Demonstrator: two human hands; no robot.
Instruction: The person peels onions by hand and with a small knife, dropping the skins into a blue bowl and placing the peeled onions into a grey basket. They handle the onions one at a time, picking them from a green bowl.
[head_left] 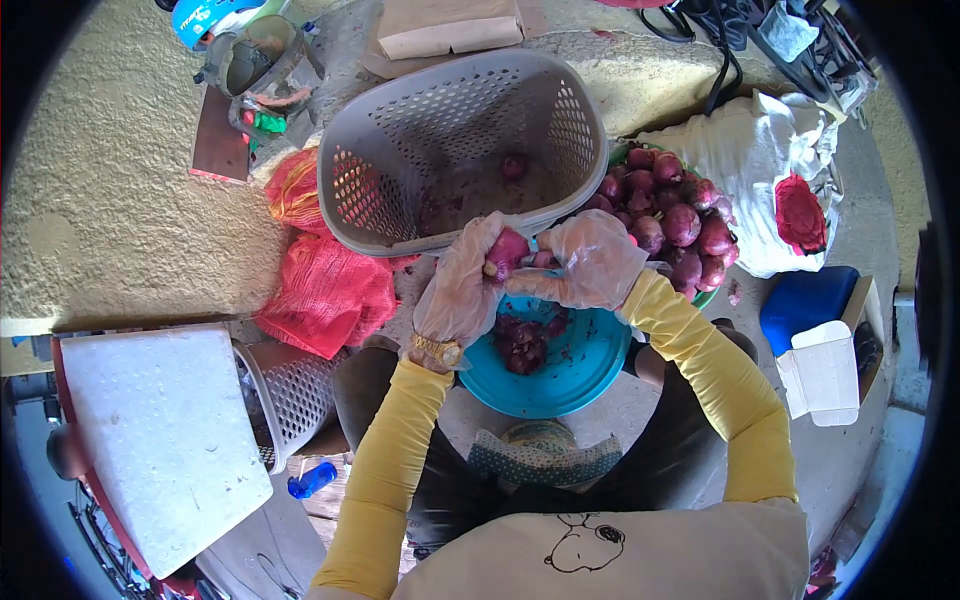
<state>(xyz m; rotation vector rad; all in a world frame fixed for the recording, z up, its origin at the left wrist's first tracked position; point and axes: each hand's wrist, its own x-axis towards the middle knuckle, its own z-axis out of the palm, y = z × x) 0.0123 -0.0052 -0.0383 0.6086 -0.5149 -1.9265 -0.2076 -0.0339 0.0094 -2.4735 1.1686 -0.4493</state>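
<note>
- Yellow-sleeved left hand (458,290), gloved, has its fingers closed around a red onion (507,250) at picture centre.
- Right hand (592,262), at three o'clock of that onion, pinches its end.
- Teal bowl (580,375) with peels sits at six o'clock.
- Grey basket (460,140) stands at twelve o'clock.

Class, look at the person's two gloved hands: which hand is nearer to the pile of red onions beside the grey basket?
The right hand. It sits just left of the pile of red onions, almost touching it. The left hand is farther away, holding a red onion over the blue bowl.
</note>
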